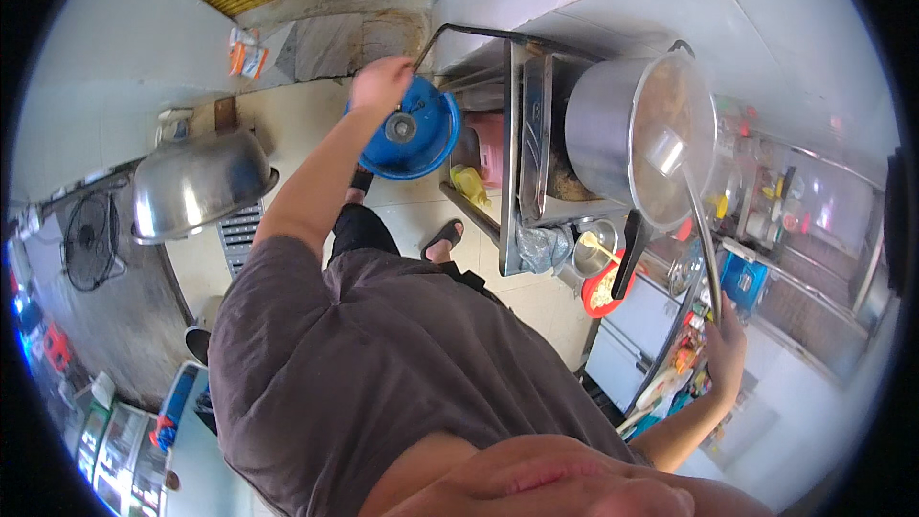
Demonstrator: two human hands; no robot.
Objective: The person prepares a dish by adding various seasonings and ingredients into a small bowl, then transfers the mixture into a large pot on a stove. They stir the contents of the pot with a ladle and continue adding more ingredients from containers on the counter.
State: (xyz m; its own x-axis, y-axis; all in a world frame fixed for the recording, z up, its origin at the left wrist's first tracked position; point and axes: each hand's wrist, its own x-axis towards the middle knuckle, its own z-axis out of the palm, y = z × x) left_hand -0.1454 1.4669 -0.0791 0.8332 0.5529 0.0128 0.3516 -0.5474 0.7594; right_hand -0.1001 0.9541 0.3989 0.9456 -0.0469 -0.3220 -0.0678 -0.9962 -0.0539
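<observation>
My left hand (383, 88) is over the rim of a blue gas cylinder (431, 140) on the floor. Its fingers appear curled around the end of a black hose (502, 33); any fitting inside the grip is hidden. Off to the right, my right hand (725, 348) grips the long metal handle of a ladle (702, 230). The ladle's cup (665, 151) lies over the mouth of a tall aluminium pot (607, 126), which holds brownish liquid partly blurred by haze. That pot stands on a steel gas stove (535, 151), its black handle (630, 255) pointing towards me.
Beyond the stove's near edge are a steel bowl (597, 240) with a pale spoon and a red bowl (602, 296) of pale food pieces. A yellow bottle (470, 184) stands beneath the stove. Leftward are a large steel basin (201, 183) and a fan (90, 240).
</observation>
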